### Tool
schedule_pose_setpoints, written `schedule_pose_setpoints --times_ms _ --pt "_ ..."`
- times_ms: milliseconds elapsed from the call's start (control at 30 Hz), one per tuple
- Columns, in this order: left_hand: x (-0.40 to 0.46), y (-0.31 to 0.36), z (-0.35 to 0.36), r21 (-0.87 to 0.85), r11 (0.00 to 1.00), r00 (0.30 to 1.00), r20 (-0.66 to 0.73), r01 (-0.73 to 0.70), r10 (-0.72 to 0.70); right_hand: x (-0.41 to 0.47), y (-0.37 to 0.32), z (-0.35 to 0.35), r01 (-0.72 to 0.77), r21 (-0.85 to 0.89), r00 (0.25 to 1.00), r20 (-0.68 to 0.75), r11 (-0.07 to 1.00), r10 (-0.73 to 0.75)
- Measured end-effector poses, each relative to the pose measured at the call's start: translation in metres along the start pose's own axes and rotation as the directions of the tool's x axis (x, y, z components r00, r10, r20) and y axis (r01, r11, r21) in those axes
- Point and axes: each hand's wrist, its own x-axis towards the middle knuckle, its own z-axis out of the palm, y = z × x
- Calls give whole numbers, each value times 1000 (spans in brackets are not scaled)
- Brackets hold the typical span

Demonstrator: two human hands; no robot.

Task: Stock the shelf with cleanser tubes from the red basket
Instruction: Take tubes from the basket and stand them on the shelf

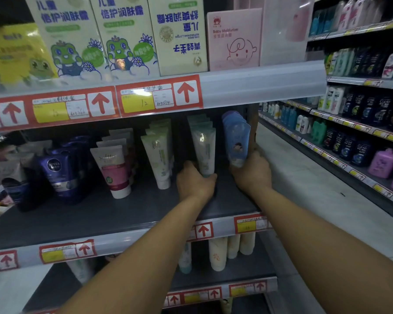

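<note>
1. Standing cap-down on the dark middle shelf (114,214), a pale green-and-white cleanser tube (205,152) heads a row of matching tubes that runs toward the back of the shelf.
2. The person's left hand (194,183) curls around the base of that front tube, fingers wrapped at its cap end and thumb on the right side of it.
3. Just right of the tube, the right hand (253,172) grips the lower end of a blue tube (236,141) printed with a small cartoon figure; more blue tubes stand behind it, at the shelf's right end.
4. Left of the held tube, after a gap, a second row of white-and-green tubes (158,159) leans leftward.
5. Farther left of the tube stand white tubes with pink bands (114,168), then dark blue tubes (59,173) marked with a round logo.
6. Above the tube, a rail carries red price tags (159,96) with white squares, red arrows and yellow panels, one handwritten "12".
7. On the shelf above the tube, tall cartons (123,37) show green cartoon frogs; one cream carton sits upside down, and a pink baby box (234,39) stands beside it.
8. Below the tube, a lower shelf holds cream-coloured tubes (218,253).
9. Well to the right of the tube, across a pale floor, another rack (359,123) displays dark, white and pink bottles.
</note>
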Motion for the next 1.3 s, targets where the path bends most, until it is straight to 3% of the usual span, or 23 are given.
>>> schedule_pose_setpoints --times_ms 1300 --pt "3 -2 2 -20 1000 1000 -15 20 -20 -5 0 5 51 -31 996 -69 998 -54"
